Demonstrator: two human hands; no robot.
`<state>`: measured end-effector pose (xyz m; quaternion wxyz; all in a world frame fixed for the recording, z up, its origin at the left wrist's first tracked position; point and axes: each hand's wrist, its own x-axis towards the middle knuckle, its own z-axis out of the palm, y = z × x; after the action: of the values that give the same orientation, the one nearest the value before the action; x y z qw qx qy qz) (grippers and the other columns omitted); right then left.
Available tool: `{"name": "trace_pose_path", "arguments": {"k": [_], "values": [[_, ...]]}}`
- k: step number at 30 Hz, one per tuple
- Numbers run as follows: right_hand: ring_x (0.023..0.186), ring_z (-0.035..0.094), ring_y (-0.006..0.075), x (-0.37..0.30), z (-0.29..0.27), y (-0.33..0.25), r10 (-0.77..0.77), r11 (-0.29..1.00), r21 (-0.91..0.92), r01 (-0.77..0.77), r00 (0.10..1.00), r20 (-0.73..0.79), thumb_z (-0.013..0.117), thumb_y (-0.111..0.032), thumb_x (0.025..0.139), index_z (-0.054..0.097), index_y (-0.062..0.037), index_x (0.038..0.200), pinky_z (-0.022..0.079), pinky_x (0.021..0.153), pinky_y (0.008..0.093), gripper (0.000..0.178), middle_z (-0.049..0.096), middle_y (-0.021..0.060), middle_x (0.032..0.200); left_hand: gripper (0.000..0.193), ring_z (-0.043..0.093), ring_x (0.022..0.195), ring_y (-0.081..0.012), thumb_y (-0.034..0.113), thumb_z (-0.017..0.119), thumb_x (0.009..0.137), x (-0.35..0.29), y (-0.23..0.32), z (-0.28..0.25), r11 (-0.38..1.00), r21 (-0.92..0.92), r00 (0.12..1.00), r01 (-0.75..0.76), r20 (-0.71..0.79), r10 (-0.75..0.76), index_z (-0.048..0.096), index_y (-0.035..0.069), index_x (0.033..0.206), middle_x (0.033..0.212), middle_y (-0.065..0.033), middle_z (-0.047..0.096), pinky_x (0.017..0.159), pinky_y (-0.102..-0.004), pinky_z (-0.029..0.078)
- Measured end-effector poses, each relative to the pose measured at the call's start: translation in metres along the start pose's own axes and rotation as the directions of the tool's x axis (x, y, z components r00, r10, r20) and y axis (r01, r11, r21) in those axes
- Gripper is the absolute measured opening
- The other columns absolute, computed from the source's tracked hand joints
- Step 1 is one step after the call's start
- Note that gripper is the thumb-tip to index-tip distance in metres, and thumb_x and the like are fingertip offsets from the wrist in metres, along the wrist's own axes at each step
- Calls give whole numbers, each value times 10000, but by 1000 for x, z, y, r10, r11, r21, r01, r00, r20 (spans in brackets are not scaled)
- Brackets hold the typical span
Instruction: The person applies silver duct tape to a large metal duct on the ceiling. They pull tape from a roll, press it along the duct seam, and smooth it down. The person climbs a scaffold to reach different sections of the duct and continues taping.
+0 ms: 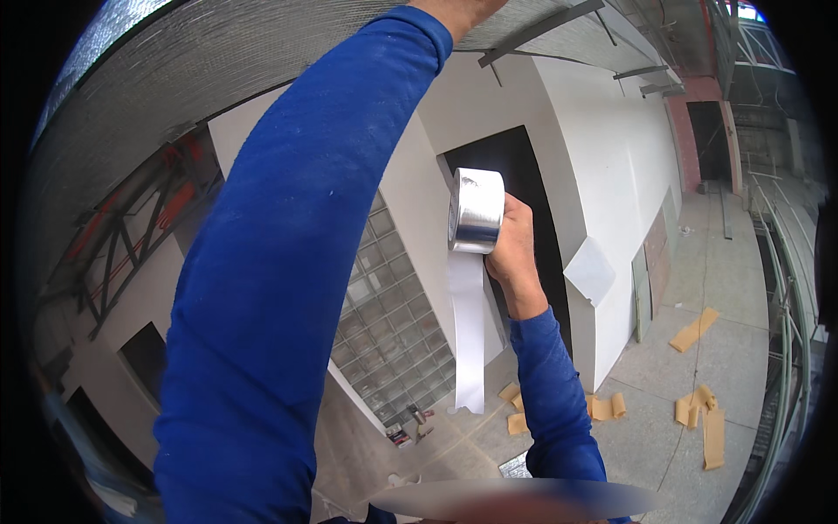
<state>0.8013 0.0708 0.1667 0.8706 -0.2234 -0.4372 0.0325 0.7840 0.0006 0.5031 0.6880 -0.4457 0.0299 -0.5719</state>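
Observation:
A roll of silver foil tape [477, 214] is gripped in my right hand [515, 249], in the middle of the view. From the roll a long white strip [468, 341] hangs straight down, its lower end ragged. My left arm, in a blue sleeve, reaches up across the view. Only the wrist and part of my left hand [460, 12] show at the top edge, close to the foil-faced surface [340, 52] overhead; its fingers are out of the picture.
Metal brackets [541, 33] jut out along the overhead surface. Below stand a white wall [602, 148], a dark doorway [539, 183] and a glass-block panel [393, 323]. Yellowish paper strips [696, 328] lie scattered on the floor. Pipes or rails [781, 262] run along the right.

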Motion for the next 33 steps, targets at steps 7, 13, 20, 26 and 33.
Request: {"name": "trace_pose_path", "arguments": {"k": [7, 13, 20, 26, 33], "values": [[818, 708, 143, -2, -3, 1, 25, 1000, 0, -25, 999, -20, 656, -32, 940, 758, 87, 1087, 556, 730, 285, 215, 769, 104, 924, 213, 733, 988, -331, 208, 628, 933, -1, 2, 9, 998, 17, 988, -61, -138, 62, 805, 103, 988, 1014, -153, 777, 897, -517, 507], [814, 703, 140, -8, -10, -1, -23, 997, -70, 23, 1000, 0, 646, -29, 943, 761, 83, 1076, 555, 735, 285, 208, 775, 106, 913, 216, 729, 975, -288, 196, 616, 948, 3, 11, 10, 992, 0, 992, -126, 25, 126, 792, 88, 1010, 1003, -123, 775, 862, -481, 505], [787, 729, 127, -10, -16, -3, 34, 996, -75, -38, 998, -52, 713, 24, 944, 737, 92, 1102, 588, 683, 267, 174, 764, 99, 933, 238, 724, 1009, -274, 222, 616, 973, 1, 8, 4, 986, -47, 987, -160, -22, 159, 769, 71, 1076, 1043, -111, 764, 841, -446, 520], [816, 705, 119, -22, -11, 0, -14, 1000, -1, 14, 1000, -6, 664, -15, 952, 761, 71, 1116, 558, 730, 264, 209, 773, 89, 929, 228, 728, 1050, -291, 207, 653, 962, -20, -49, -50, 995, -28, 983, -96, 156, 99, 755, 60, 1103, 1053, -130, 763, 912, -453, 540], [806, 697, 108, -19, 10, 9, 74, 995, 72, -73, 997, -17, 672, -5, 941, 761, 77, 1126, 550, 726, 256, 222, 773, 83, 937, 180, 745, 1015, -304, 172, 668, 940, -32, -83, -76, 982, 45, 968, -183, 181, 172, 760, 46, 1030, 1009, -122, 775, 871, -427, 564]]}}
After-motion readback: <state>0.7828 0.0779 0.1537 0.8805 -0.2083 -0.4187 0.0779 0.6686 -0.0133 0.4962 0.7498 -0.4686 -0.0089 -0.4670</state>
